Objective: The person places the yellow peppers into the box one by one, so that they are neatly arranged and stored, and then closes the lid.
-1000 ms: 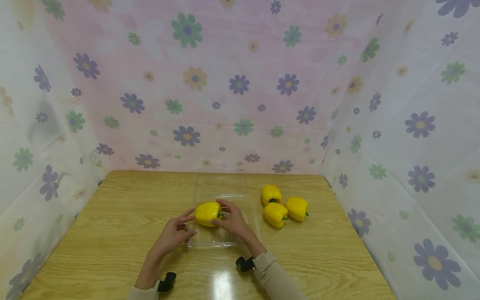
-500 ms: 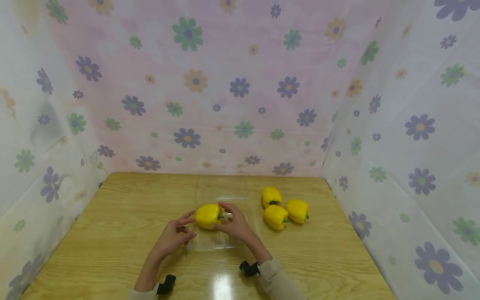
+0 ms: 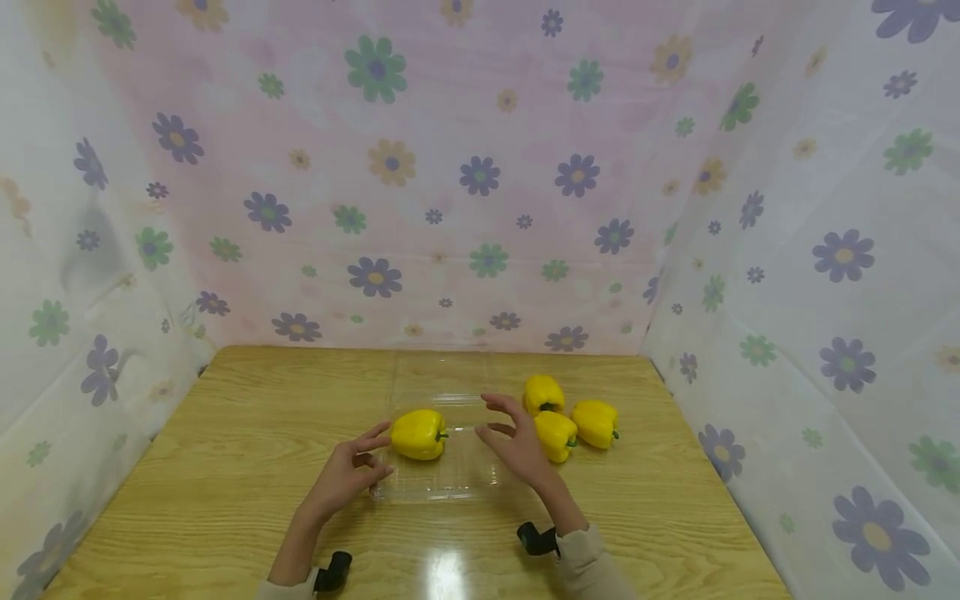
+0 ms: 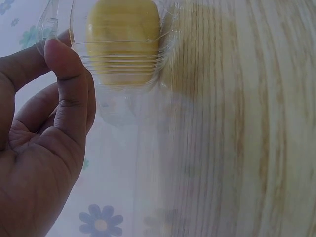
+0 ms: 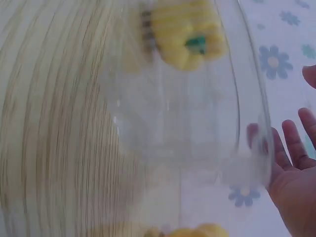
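Observation:
A yellow bell pepper [image 3: 417, 435] lies on its side in the left part of a clear plastic clamshell container [image 3: 431, 497], its green stem pointing right. The container's lid [image 3: 441, 372] is folded back toward the wall. At the left edge, my left hand [image 3: 341, 477] pinches the container's rim; in the left wrist view the thumb presses there, with the pepper [image 4: 123, 42] showing through the plastic wall. My right hand [image 3: 519, 446] is over the container's right side, fingers spread and holding nothing. In the right wrist view that hand [image 5: 296, 192] appears beyond the clear wall [image 5: 197, 123].
Three more yellow bell peppers stand grouped right of the container: one at the back [image 3: 543, 393], one in front [image 3: 558, 437], partly behind my right hand, and one at the right [image 3: 596, 423]. Flowered cloth [image 3: 480, 217] encloses the wooden table [image 3: 255, 433].
My right hand has let go of the pepper in the container and moved right toward the other peppers. The left hand stays at the container's left edge.

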The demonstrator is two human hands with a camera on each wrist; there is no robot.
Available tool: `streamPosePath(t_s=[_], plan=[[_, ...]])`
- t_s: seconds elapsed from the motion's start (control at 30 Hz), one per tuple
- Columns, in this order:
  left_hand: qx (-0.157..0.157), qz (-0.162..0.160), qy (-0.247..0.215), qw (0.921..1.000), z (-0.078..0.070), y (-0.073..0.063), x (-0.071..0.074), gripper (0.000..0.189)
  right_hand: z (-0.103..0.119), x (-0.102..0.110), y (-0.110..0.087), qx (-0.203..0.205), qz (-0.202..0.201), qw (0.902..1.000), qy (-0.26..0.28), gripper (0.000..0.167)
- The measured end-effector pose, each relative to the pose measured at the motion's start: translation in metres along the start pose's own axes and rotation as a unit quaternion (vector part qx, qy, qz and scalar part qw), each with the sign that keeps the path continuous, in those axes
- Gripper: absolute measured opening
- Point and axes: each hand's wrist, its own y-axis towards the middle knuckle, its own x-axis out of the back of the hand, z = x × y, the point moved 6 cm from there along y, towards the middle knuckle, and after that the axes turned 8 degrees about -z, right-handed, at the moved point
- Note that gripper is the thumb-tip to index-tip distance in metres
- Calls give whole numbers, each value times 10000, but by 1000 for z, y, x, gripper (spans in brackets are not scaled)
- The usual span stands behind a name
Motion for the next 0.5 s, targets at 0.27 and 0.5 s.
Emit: streamPosePath(t_s=[0.27, 0.5], plan=[[4, 11, -51, 10000, 0, 0, 0, 55, -3, 50, 3, 289, -883, 9935, -662, 34], [-76, 28, -45, 10000, 2, 0, -2, 55, -8, 89, 4, -103, -1108, 9861, -1237, 34]])
